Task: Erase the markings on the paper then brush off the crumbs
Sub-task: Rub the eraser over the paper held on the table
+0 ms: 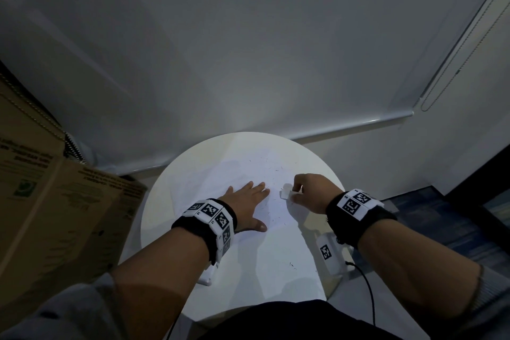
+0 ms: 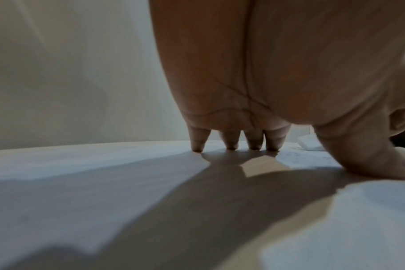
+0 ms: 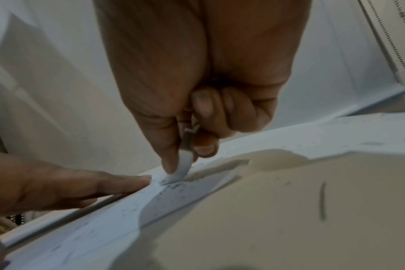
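Right hand point(image 1: 309, 190) pinching white eraser point(image 3: 182, 168), tip pressed on paper point(image 1: 248, 174) atop round table point(image 1: 276, 270). Left hand point(image 1: 248, 201) flat, fingers straight, just beside eraser. Crumbs point(image 3: 173, 188) scattered beyond.

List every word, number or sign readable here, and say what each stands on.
None can be read.
Cardboard box: printed lines and a green logo, too blurred.
Wristbands: black-and-white square marker codes, no words.
Paper: only dark specks.
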The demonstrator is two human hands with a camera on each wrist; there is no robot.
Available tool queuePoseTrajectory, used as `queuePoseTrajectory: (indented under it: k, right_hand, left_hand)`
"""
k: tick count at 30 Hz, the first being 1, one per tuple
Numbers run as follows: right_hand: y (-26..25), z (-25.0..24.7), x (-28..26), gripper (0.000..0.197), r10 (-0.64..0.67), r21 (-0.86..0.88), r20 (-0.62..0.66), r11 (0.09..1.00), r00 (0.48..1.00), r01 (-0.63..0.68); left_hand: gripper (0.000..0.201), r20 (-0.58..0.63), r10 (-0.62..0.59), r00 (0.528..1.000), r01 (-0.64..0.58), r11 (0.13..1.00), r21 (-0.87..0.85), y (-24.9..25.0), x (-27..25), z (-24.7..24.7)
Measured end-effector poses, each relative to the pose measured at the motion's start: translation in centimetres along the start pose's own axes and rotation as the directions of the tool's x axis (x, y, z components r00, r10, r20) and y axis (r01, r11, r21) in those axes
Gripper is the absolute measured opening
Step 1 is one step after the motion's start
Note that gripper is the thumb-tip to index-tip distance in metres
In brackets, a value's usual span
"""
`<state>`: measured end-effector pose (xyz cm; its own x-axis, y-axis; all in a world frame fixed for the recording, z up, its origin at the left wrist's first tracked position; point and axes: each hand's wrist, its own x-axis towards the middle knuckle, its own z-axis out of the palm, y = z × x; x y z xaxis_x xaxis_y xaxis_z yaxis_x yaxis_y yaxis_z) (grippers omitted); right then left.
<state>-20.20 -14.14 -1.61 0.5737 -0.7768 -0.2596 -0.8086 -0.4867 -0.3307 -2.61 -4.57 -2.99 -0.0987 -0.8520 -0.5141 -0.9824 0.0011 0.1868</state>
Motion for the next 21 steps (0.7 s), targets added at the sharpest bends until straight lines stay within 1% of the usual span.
queuePoseTrajectory:
  k: [3,4,7,8,9,11,12,13,14,17,18,19,21]
  right_hand:
    - [-0.3,-0.3,-0.1,0.02,-0.037,-0.023,-0.012,0.999,0.999,0.036]
    - [-0.4,-0.4,-0.3,0.02,-0.055,-0.032,0.024,0.998,0.998,0.055]
    - [-0.7,-0.5,-1.0,0.014,-0.085,-0.051,0.215,0.994,0.973,0.098]
    - [-0.6,-0.4,-1.0,0.015,-0.086,-0.06,0.218,0.993,0.972,0.101]
    - [-0.5,-0.4,-1.0,0.018,-0.079,-0.065,0.173,0.994,0.982,0.091]
    - [-0.2,-0.5,-0.9,0.023,-0.04,-0.065,0.027,0.997,0.999,0.042]
    - [-0.1,-0.6,-0.9,0.023,-0.029,-0.056,-0.011,0.998,1.0,0.029]
    - [0.0,-0.6,-1.0,0.022,-0.032,-0.046,-0.01,0.998,0.999,0.031]
    - [-0.1,-0.5,-1.2,0.02,-0.05,-0.035,0.025,0.998,0.998,0.051]
    - [-0.6,-0.2,-1.9,0.015,-0.103,-0.025,0.175,0.994,0.979,0.109]
    - [-0.6,-0.1,-1.9,0.016,-0.103,-0.035,0.178,0.993,0.979,0.11]
    - [-0.6,-0.1,-1.7,0.018,-0.09,-0.046,0.144,0.994,0.986,0.097]
    - [-0.4,-0.3,-1.3,0.02,-0.052,-0.056,0.033,0.997,0.998,0.054]
  left_hand:
    - [0.089,0.004,-0.015,1.0,0.015,1.0,0.004,0.1,0.1,0.0]
    - [0.087,0.007,-0.015,1.0,0.014,1.0,0.017,0.1,0.1,0.0]
    - [0.081,0.023,-0.008,1.0,0.007,0.999,0.054,0.2,0.3,0.1]
    - [0.08,0.028,-0.008,1.0,0.006,0.998,0.056,0.1,0.3,0.1]
    - [0.08,0.03,-0.009,1.0,0.007,0.998,0.056,0.1,0.3,0.2]
    - [0.079,0.029,-0.009,1.0,0.008,0.998,0.058,0.1,0.3,0.2]
    - [0.079,0.027,-0.01,1.0,0.009,0.998,0.059,0.1,0.3,0.3]
    - [0.08,0.023,-0.011,1.0,0.01,0.998,0.058,0.1,0.3,0.3]
    - [0.08,0.02,-0.01,1.0,0.009,0.998,0.056,0.0,0.3,0.3]
    - [0.08,0.016,-0.005,1.0,0.005,0.999,0.048,0.0,0.4,0.3]
    - [0.08,0.014,-0.005,1.0,0.004,0.999,0.046,0.0,0.5,0.3]
    - [0.08,0.013,-0.005,1.0,0.004,0.999,0.046,0.0,0.5,0.3]
    - [0.08,0.016,-0.005,1.0,0.004,0.999,0.048,0.0,0.4,0.3]
